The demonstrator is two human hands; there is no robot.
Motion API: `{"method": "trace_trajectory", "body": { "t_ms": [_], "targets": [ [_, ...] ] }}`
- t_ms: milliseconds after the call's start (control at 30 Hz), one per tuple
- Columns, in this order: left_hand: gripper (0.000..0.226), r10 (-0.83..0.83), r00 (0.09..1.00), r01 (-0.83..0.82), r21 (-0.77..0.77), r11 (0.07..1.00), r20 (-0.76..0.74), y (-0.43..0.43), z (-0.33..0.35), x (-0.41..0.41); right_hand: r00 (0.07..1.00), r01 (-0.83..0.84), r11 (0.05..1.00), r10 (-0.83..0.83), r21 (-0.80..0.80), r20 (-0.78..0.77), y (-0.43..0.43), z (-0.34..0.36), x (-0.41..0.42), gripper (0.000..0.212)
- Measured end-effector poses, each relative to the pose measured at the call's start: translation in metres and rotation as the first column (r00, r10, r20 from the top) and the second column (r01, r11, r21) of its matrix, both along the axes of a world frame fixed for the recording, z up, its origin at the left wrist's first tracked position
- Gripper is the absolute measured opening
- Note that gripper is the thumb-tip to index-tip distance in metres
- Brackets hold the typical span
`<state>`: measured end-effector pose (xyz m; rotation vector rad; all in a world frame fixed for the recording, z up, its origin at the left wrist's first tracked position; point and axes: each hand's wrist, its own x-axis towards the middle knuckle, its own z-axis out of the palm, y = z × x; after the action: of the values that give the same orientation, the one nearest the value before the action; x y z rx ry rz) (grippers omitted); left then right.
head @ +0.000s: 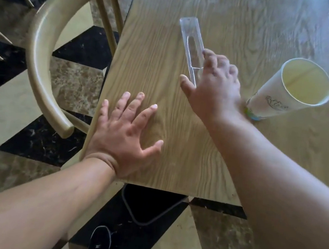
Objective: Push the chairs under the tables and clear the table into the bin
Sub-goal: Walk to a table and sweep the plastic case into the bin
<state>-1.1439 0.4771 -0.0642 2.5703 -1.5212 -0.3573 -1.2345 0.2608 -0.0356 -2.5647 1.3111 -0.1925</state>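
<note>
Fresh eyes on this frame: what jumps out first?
The right hand spread over the near end of a clear plastic piece mid-table, and the left hand flat on the wooden table near its left edge. A tall paper cup stands at the right; a curved-back chair stands left.

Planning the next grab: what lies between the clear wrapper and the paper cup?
The right hand, over the near end of the clear wrapper; beyond it, bare table up to the paper cup. Head view.
</note>
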Motion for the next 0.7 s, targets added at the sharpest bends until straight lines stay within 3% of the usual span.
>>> {"method": "trace_trajectory", "body": {
  "t_ms": [100,200,267,333,467,700],
  "targets": [
    [0.087,0.012,1.000,-0.012,-0.007,1.000,0.013,0.001,-0.002,-0.001,0.992,-0.034,0.996,0.024,-0.076,-0.123,-0.002,-0.003,0.022,0.047],
    [0.087,0.018,1.000,-0.018,-0.019,1.000,0.009,0.001,-0.004,-0.001,0.996,-0.092,0.983,0.091,-0.162,-0.014,0.017,-0.003,0.011,0.023],
    [0.087,0.017,1.000,-0.017,-0.030,0.999,0.005,0.002,-0.005,-0.002,0.984,-0.076,0.995,0.087,-0.070,0.157,0.040,-0.002,-0.006,0.026],
    [0.087,0.017,1.000,-0.017,-0.022,1.000,-0.002,0.001,-0.004,-0.001,0.952,-0.061,0.993,0.028,0.100,0.304,0.068,0.003,-0.027,0.044],
    [0.090,0.015,1.000,-0.015,-0.002,1.000,-0.001,0.001,-0.004,0.000,0.905,-0.048,0.940,-0.103,0.338,0.414,0.117,0.021,-0.071,0.080],
    [0.089,0.020,1.000,-0.021,0.031,0.999,0.014,0.000,-0.004,0.000,0.852,-0.217,0.863,-0.060,0.456,0.520,0.190,0.026,-0.130,0.032]
  ]
}}
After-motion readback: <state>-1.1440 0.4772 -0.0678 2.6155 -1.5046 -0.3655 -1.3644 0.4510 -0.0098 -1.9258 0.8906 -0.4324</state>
